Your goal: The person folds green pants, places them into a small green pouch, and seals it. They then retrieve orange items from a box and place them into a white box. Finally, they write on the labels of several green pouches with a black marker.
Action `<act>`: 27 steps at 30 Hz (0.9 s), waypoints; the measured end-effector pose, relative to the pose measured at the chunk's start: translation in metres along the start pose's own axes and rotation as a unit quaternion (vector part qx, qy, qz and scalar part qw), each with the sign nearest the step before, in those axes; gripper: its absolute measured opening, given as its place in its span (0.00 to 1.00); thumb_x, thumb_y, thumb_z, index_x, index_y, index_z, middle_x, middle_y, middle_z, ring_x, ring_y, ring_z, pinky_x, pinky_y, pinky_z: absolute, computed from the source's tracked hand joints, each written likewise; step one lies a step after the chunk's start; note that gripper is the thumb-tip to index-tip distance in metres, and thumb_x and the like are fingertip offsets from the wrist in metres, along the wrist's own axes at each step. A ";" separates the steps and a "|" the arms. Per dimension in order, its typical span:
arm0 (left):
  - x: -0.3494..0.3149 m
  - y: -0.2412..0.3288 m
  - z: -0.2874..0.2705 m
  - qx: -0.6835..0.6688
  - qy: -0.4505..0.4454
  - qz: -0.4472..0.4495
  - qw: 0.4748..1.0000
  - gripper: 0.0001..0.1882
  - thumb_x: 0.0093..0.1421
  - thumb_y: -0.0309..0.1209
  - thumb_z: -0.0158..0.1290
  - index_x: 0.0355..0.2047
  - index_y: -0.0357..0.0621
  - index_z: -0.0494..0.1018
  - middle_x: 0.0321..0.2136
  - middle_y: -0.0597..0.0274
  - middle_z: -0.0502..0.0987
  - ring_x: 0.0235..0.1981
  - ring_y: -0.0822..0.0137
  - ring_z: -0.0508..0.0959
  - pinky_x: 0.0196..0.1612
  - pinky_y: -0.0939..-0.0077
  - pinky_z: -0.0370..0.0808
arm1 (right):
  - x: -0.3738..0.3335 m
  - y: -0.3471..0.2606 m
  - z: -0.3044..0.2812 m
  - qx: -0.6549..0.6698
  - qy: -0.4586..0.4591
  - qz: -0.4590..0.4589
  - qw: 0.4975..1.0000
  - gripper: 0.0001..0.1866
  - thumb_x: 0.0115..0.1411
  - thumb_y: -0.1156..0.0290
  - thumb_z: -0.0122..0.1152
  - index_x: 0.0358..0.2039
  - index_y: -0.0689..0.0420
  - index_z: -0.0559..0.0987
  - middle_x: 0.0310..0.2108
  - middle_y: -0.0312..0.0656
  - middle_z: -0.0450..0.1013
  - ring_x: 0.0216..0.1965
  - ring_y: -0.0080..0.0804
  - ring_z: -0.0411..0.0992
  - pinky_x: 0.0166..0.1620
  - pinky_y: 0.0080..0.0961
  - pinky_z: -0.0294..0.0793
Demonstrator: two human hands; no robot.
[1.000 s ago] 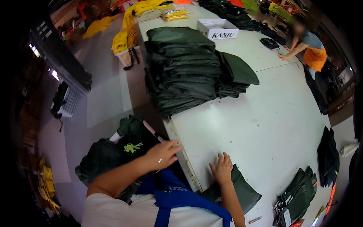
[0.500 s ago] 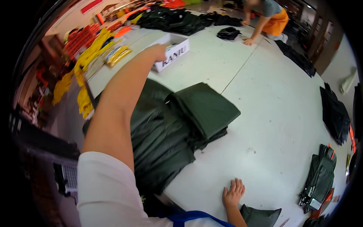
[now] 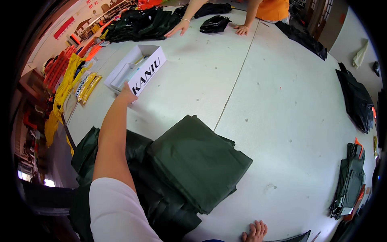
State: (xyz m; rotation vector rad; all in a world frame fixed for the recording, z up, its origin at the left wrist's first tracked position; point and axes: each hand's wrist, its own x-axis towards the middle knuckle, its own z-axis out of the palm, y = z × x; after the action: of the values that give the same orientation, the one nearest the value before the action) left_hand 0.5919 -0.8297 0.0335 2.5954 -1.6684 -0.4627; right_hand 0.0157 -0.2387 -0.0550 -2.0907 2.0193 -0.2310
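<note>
My left arm, in a white short sleeve, stretches across a heap of dark green fabric [image 3: 161, 193]. At its end my left hand [image 3: 128, 94] is closed on the near end of an open white box [image 3: 148, 74] with dark lettering. The box has a divider and a few small items I cannot make out. A folded stack of dark green sheets [image 3: 201, 161] lies on the right of the heap. By the lower edge my right hand [image 3: 254, 232] rests on the white table [image 3: 274, 133], fingers apart and partly cut off, holding nothing.
Across the table a person in orange has one hand [image 3: 242, 30] on the surface and another [image 3: 179, 28] by a dark garment pile [image 3: 141, 24]. A black bundle [image 3: 215, 24] lies between them. Yellow packets [image 3: 88, 88] are at left, dark garments [image 3: 350, 177] at right.
My view has shifted, so the table's things sit lower and further left. My left hand is now at the box's near end. The other person's one hand has reached toward the dark pile.
</note>
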 end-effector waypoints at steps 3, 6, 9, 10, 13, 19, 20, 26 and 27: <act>0.009 -0.004 0.005 0.080 0.095 -0.041 0.991 0.54 0.46 0.38 0.62 0.65 0.32 0.43 0.62 0.40 0.56 0.62 0.47 0.63 0.61 0.62 0.66 | 0.001 0.000 0.003 0.017 0.004 -0.005 1.000 0.27 0.56 0.59 0.57 0.54 0.57 0.69 0.58 0.51 0.65 0.61 0.54 0.59 0.63 0.55 0.52; 0.033 -0.041 0.021 0.173 0.222 0.024 0.959 0.44 0.50 0.34 0.60 0.61 0.33 0.48 0.54 0.40 0.66 0.56 0.47 0.68 0.53 0.54 0.72 | 0.000 -0.001 0.008 0.026 0.019 -0.005 0.999 0.26 0.56 0.59 0.56 0.54 0.57 0.69 0.58 0.51 0.65 0.61 0.54 0.59 0.62 0.55 0.52; 0.037 -0.022 0.014 0.001 0.113 -0.022 0.993 0.40 0.52 0.32 0.59 0.60 0.35 0.52 0.45 0.43 0.73 0.41 0.51 0.77 0.35 0.56 0.79 | 0.001 0.001 0.006 0.016 0.023 0.002 1.000 0.26 0.57 0.59 0.56 0.54 0.57 0.69 0.57 0.51 0.65 0.61 0.54 0.59 0.62 0.55 0.52; 0.032 -0.028 -0.005 -0.100 0.038 -0.067 0.992 0.38 0.53 0.32 0.59 0.60 0.35 0.53 0.42 0.45 0.75 0.35 0.52 0.80 0.28 0.57 0.80 | 0.002 0.001 0.008 0.026 0.020 -0.006 0.999 0.26 0.57 0.59 0.55 0.54 0.57 0.69 0.57 0.51 0.65 0.61 0.54 0.59 0.62 0.55 0.52; 0.043 -0.025 0.008 -0.129 0.018 -0.009 0.991 0.20 0.53 0.31 0.60 0.43 0.32 0.71 0.35 0.50 0.78 0.26 0.55 0.80 0.19 0.62 0.78 | -0.001 0.001 0.005 0.023 0.027 -0.002 0.999 0.25 0.57 0.59 0.55 0.53 0.57 0.69 0.57 0.51 0.65 0.61 0.54 0.59 0.62 0.56 0.52; 0.047 -0.002 0.004 0.097 0.160 0.105 0.977 0.22 0.56 0.35 0.57 0.46 0.32 0.72 0.40 0.41 0.78 0.41 0.43 0.79 0.43 0.55 0.77 | 0.003 -0.002 0.001 0.046 0.029 0.004 0.999 0.26 0.56 0.57 0.56 0.52 0.57 0.71 0.56 0.51 0.65 0.61 0.54 0.59 0.63 0.56 0.52; 0.047 0.003 -0.002 0.080 0.174 0.098 0.977 0.22 0.56 0.36 0.56 0.47 0.33 0.72 0.41 0.39 0.77 0.43 0.42 0.77 0.46 0.56 0.75 | 0.008 -0.003 -0.007 0.022 0.056 -0.014 0.998 0.26 0.57 0.59 0.57 0.53 0.58 0.71 0.52 0.50 0.69 0.56 0.47 0.66 0.59 0.47 0.60; -0.027 0.116 -0.041 0.022 0.234 0.187 0.954 0.18 0.58 0.36 0.54 0.43 0.33 0.73 0.41 0.36 0.76 0.44 0.39 0.76 0.49 0.56 0.72 | 0.006 0.001 -0.003 0.010 0.072 0.008 0.997 0.24 0.45 0.57 0.63 0.43 0.51 0.76 0.52 0.42 0.69 0.58 0.45 0.63 0.62 0.49 0.51; -0.046 0.132 -0.046 0.012 0.225 0.212 0.951 0.17 0.58 0.35 0.54 0.42 0.33 0.73 0.39 0.37 0.77 0.43 0.39 0.76 0.47 0.55 0.72 | 0.003 0.002 -0.002 0.021 0.061 0.014 0.998 0.24 0.45 0.57 0.63 0.44 0.51 0.77 0.53 0.41 0.68 0.59 0.43 0.62 0.63 0.48 0.51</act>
State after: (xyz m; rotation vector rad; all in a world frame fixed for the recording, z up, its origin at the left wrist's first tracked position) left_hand 0.4691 -0.8518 0.1116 2.0402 -1.9633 0.1560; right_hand 0.0132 -0.2421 -0.0534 -2.0699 2.0909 -0.4015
